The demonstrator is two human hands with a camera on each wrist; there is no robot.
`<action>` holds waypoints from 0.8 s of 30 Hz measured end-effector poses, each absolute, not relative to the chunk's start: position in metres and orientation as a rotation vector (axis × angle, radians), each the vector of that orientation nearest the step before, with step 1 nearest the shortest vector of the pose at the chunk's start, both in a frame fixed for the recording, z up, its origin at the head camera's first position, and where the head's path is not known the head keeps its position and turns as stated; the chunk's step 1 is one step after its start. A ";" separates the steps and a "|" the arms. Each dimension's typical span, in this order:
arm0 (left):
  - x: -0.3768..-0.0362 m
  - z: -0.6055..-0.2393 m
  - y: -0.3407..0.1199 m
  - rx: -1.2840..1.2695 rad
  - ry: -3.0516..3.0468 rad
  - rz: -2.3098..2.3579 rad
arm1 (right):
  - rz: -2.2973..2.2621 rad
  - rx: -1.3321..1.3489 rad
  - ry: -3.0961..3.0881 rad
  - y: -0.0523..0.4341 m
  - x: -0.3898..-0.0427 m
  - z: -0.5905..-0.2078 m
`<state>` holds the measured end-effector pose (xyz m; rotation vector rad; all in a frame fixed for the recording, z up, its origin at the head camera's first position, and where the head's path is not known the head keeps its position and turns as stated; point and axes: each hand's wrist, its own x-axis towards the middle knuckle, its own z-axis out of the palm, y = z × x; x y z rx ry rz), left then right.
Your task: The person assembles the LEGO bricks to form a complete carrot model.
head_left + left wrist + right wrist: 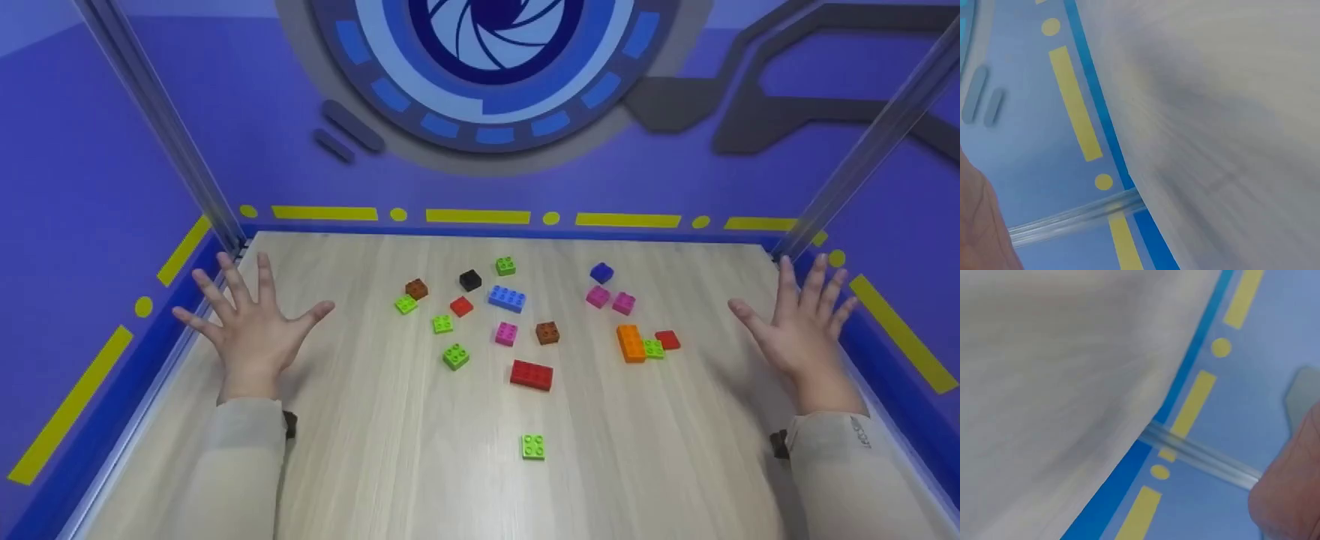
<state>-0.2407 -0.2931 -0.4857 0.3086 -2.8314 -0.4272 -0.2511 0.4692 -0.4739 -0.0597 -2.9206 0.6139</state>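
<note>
In the head view my left hand is spread wide above the table's left side, holding nothing. Opposite it, my right hand is spread the same way at the right side, also holding nothing. Toy bricks lie scattered between them. Nearest the left hand are a lime brick and a brown brick. A flat red piece, a lime brick and an orange brick lie nearest the right hand. Only part of the left palm and part of the right hand show in the wrist views.
A large red brick, a blue brick and a black brick are mid-table. One lime brick lies closer to me. Purple-blue panels with metal corner posts enclose the back and sides.
</note>
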 end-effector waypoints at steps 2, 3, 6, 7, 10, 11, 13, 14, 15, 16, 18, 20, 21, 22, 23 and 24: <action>-0.235 -0.482 -0.284 0.253 -2.777 -0.480 | 0.651 -0.052 -2.863 0.459 -0.251 -0.473; -0.233 -0.480 -0.280 0.218 -2.745 -0.509 | 0.677 -0.050 -2.836 0.454 -0.250 -0.472; -0.230 -0.473 -0.265 0.112 -2.647 -0.610 | 0.756 -0.041 -2.764 0.436 -0.250 -0.468; -0.230 -0.472 -0.260 0.081 -2.619 -0.646 | 0.781 -0.036 -2.744 0.431 -0.250 -0.467; -0.232 -0.471 -0.245 0.000 -2.562 -0.793 | 0.888 -0.019 -2.699 0.411 -0.252 -0.463; -0.232 -0.471 -0.240 -0.030 -2.549 -0.844 | 0.939 -0.010 -2.683 0.404 -0.252 -0.462; -0.233 -0.472 -0.229 -0.089 -2.526 -0.954 | 1.043 -0.003 -2.665 0.390 -0.253 -0.459; -0.234 -0.472 -0.223 -0.118 -2.516 -1.007 | 1.094 0.003 -2.655 0.383 -0.254 -0.458; -0.234 -0.472 -0.218 -0.145 -2.505 -1.063 | 1.142 0.012 -2.645 0.376 -0.255 -0.456; -0.234 -0.473 -0.212 -0.174 -2.489 -1.121 | 1.190 0.021 -2.638 0.369 -0.255 -0.455; -0.232 -0.472 -0.201 -0.237 -2.454 -1.254 | 1.261 0.040 -2.631 0.355 -0.254 -0.453; -0.230 -0.471 -0.189 -0.300 -2.433 -1.381 | 1.328 0.083 -2.615 0.344 -0.252 -0.452; -0.228 -0.470 -0.183 -0.332 -2.425 -1.437 | 1.355 0.104 -2.609 0.339 -0.251 -0.451; -0.227 -0.469 -0.177 -0.364 -2.417 -1.488 | 1.378 0.128 -2.601 0.335 -0.250 -0.451; -0.225 -0.467 -0.171 -0.393 -2.415 -1.529 | 1.402 0.154 -2.587 0.331 -0.250 -0.450; -0.224 -0.467 -0.166 -0.415 -2.418 -1.558 | 1.431 0.179 -2.573 0.328 -0.249 -0.450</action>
